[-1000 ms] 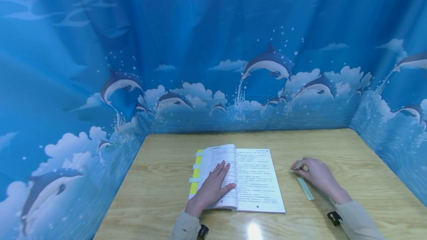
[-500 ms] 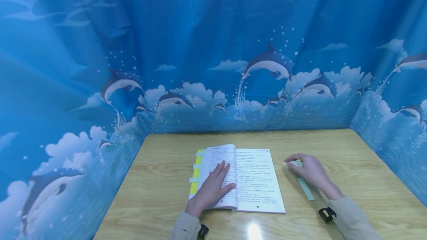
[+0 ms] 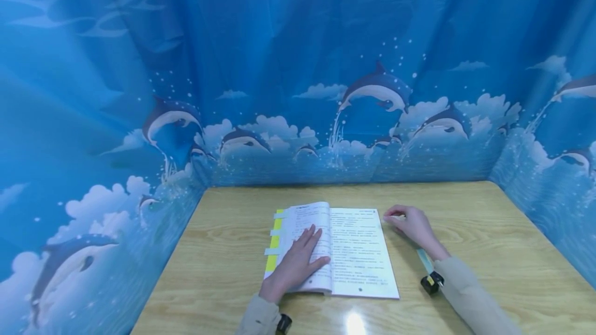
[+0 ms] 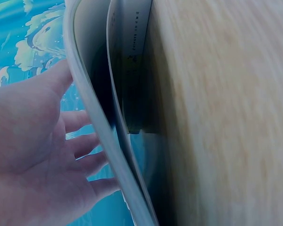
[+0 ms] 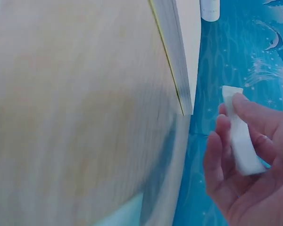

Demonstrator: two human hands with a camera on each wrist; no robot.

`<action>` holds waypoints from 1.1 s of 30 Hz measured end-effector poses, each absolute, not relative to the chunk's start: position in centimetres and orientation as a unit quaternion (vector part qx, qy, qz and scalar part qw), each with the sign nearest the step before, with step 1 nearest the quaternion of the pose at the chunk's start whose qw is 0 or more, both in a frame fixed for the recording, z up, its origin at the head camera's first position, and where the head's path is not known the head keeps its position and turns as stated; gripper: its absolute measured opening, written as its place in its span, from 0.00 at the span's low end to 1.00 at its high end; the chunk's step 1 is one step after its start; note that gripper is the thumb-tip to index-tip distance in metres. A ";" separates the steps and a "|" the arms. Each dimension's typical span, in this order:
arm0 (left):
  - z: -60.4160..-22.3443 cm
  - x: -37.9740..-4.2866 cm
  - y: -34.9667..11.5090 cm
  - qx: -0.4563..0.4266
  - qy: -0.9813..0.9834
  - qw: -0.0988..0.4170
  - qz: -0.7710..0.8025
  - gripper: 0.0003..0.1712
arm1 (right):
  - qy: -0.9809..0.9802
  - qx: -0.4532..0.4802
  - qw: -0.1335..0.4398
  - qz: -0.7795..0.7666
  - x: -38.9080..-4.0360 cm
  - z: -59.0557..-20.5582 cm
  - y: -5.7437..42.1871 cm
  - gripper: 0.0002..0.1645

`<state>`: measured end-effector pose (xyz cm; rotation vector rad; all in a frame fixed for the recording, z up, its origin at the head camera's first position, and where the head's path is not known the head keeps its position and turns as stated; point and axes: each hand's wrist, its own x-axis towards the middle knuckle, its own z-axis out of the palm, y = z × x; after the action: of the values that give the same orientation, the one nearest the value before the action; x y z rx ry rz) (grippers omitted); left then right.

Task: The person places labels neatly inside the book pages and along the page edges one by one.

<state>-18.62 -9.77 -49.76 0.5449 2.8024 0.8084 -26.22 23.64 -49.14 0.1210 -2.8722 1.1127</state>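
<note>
An open book (image 3: 360, 252) lies on the table, its left page bulging up and its yellow cover showing along the left side. My left hand (image 3: 298, 260) rests on the left page with fingers straight; the left wrist view shows its fingers (image 4: 89, 163) beyond the curved pages. Just off the book's upper right edge is my right hand (image 3: 413, 224). In the right wrist view it pinches a pale, slightly curled sticky tab (image 5: 240, 141) between thumb and fingers. A light green strip (image 3: 424, 259), looking like a stack of tabs, lies on the table beneath my right wrist.
Several pale tabs (image 3: 272, 251) stick out from the book's left edge. The wooden table (image 3: 223, 221) ends at a blue dolphin-printed curtain (image 3: 279, 66) behind and at both sides. Black wrist cameras (image 3: 432, 282) sit under the sleeves.
My right hand has moved left and away from me, from above the green strip toward the book's upper right corner, carrying the sticky tab. The left hand stays on the page.
</note>
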 end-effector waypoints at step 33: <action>-49.8 -18.9 -9.7 0.176 0.945 0.094 0.260 0.45 | -0.956 0.012 -0.060 0.285 -29.1 -49.8 21.1 0.16</action>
<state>-18.89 -9.66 -49.79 0.5206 2.8022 0.7718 -29.07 21.06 -49.80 0.0379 -3.1252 0.9325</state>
